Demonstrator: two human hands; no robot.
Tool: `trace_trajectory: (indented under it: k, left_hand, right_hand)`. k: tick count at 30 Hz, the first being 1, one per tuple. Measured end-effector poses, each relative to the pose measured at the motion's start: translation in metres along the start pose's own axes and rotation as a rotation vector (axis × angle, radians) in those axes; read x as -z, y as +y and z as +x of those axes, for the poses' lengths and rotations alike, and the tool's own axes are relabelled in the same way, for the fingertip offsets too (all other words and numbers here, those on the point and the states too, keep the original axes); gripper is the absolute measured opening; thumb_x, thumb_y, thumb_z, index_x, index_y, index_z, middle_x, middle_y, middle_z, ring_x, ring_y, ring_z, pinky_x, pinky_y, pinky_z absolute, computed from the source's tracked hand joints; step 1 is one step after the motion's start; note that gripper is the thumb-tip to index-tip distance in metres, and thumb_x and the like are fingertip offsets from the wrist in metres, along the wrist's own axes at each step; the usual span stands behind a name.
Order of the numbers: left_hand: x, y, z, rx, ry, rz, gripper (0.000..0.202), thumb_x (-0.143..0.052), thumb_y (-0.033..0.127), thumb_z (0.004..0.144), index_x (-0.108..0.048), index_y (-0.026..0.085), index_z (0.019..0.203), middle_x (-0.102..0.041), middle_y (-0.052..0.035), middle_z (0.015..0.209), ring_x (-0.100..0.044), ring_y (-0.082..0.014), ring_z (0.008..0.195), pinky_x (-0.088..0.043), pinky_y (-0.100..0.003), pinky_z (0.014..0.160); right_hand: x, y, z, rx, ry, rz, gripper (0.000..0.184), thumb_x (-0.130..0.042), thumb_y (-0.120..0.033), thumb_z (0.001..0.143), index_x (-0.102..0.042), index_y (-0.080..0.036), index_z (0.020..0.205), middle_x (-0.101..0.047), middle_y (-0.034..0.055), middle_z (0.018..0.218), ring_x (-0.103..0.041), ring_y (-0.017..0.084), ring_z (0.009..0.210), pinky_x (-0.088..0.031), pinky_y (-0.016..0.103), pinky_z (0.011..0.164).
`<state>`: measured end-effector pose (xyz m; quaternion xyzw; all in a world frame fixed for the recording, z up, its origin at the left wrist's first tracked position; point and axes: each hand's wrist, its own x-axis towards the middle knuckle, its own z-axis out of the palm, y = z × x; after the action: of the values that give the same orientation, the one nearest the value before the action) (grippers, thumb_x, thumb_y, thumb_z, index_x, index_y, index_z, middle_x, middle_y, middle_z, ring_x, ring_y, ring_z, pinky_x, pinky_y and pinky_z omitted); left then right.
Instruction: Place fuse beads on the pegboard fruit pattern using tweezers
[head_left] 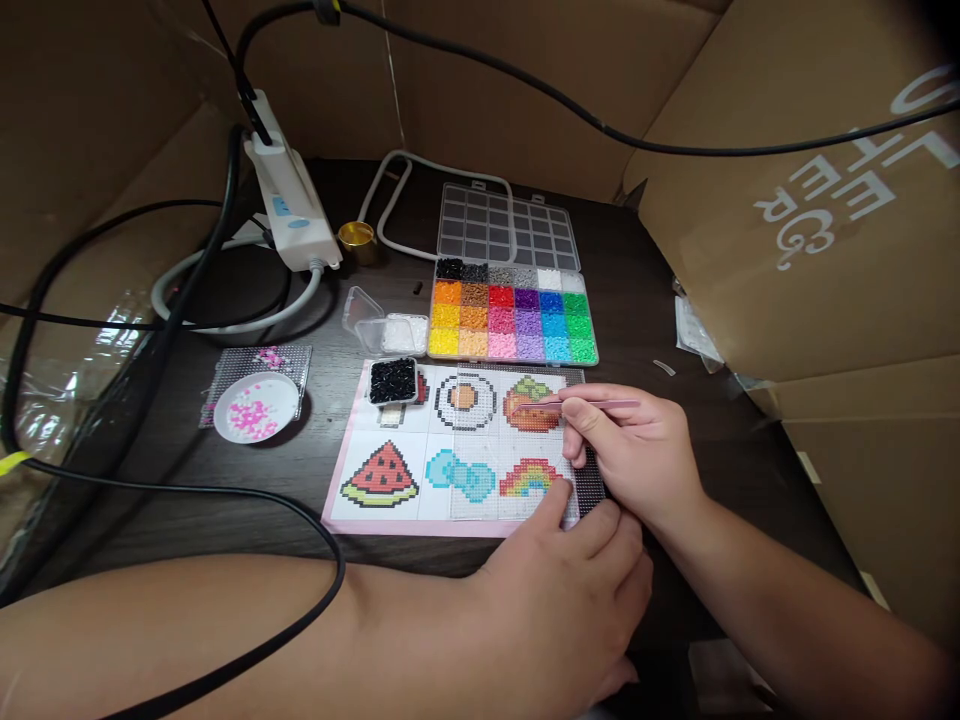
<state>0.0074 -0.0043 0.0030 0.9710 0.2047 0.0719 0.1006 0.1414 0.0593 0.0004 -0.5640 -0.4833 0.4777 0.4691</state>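
Pink tweezers are pinched in my right hand, their tips over the orange persimmon-like picture on the pattern sheet. Whether a bead is between the tips is too small to tell. A clear pegboard lies on the right part of that sheet and extends past its right edge. My left hand rests at the pegboard's lower right, index finger stretched onto it by the rainbow picture, other fingers bent. A small tub of black beads stands on the sheet's upper left.
Behind the sheet is a compartment box of coloured beads, its clear lid open. On the left, a white dish of pink and white beads sits on another pegboard. A power strip, black cables and cardboard walls surround the table.
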Motion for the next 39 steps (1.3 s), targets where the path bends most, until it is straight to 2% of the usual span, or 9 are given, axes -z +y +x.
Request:
trace_trajectory:
  k: [15, 39]
  left_hand:
    - [0.0004, 0.0001, 0.0003, 0.003, -0.001, 0.002, 0.067, -0.053, 0.059, 0.089, -0.052, 0.012, 0.136, -0.047, -0.0139, 0.139, -0.034, -0.0304, 0.129, -0.032, -0.057, 0.107]
    - [-0.0001, 0.0004, 0.0008, 0.003, 0.0, 0.006, 0.068, -0.054, 0.06, 0.088, -0.052, 0.012, 0.136, -0.047, -0.0139, 0.14, -0.033, -0.0307, 0.13, -0.03, -0.058, 0.107]
  right_hand:
    - [0.0027, 0.0018, -0.0008, 0.018, 0.023, 0.018, 0.016, -0.072, -0.032, 0.083, -0.074, -0.016, 0.085, -0.063, -0.0006, 0.051, -0.054, 0.008, 0.042, -0.048, 0.019, 0.042]
    - [0.0011, 0.002, -0.0008, 0.025, 0.03, 0.011, 0.016, -0.071, -0.032, 0.084, -0.074, -0.016, 0.086, -0.065, 0.0008, 0.054, -0.054, 0.009, 0.043, -0.049, 0.021, 0.043]
